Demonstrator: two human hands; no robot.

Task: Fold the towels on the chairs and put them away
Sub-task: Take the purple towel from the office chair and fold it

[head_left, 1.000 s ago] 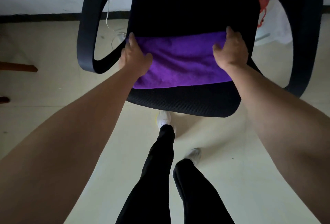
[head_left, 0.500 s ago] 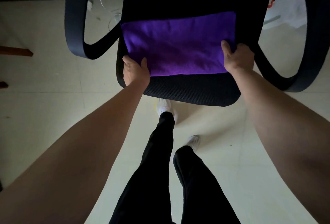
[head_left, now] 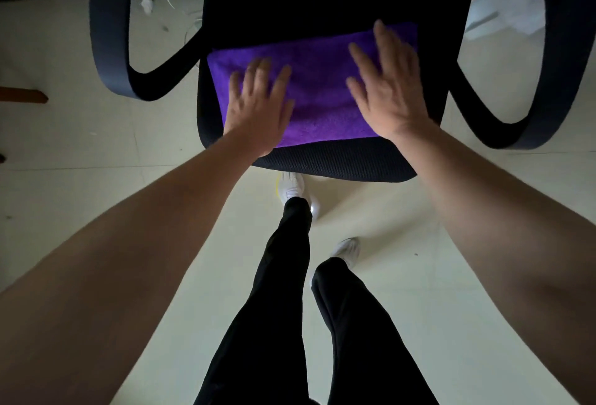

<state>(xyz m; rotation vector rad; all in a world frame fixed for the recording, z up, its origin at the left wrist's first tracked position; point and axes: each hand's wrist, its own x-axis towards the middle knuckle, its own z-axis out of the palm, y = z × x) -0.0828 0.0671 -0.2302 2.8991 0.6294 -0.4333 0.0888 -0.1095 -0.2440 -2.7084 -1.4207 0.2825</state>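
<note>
Purple towel (head_left: 319,94) spread flat on the black seat of the chair (head_left: 335,159), both hands laid on it.

Purple cloth lies as a folded rectangle toward the seat's front edge, a strip of black mesh bare in front of it; the left hand (head_left: 258,107) rests flat on the towel's left part, fingers straight and slightly spread, gripping nothing; the right hand (head_left: 387,88) lies flat on the right part, fingers splayed wide, somewhat blurred; the two hands sit well apart with bare towel between them; curved dark armrests (head_left: 109,49) loop out on either side of the seat; below the seat's front edge stand the person's black trousers (head_left: 283,291) and white shoes (head_left: 292,186) on a pale tiled floor (head_left: 96,178).
</note>
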